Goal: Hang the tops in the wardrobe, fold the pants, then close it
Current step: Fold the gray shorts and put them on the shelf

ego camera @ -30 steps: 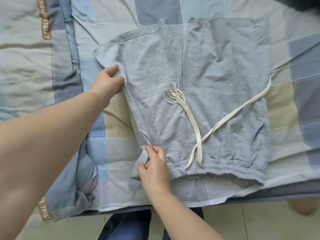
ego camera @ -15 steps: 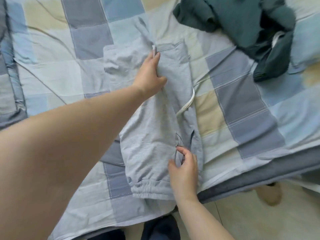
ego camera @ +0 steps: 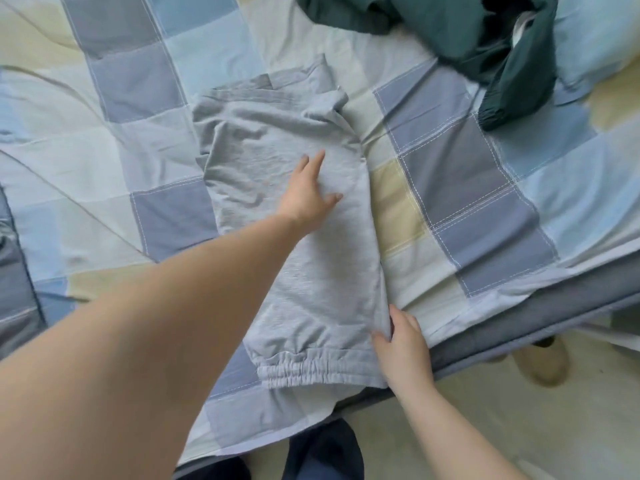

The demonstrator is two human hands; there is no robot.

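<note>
Grey pants (ego camera: 298,237) on bed (ego camera: 485,188), folded lengthwise, long axis running away from me. My left hand (ego camera: 306,195) flat, fingers spread, mid-cloth. My right hand (ego camera: 401,344) pinches near edge by waistband, nearer for cross-fold.

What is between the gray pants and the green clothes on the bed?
Only bare checked bedsheet, seen in the head view. The gray pants and green clothes lie apart, with nothing else in that stretch.

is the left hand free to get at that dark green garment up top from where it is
Probably yes. The left hand lies flat and open on the grey shorts, holding nothing, and only bare checked bedsheet lies between it and the dark green garment, though that looks a long stretch.
</note>
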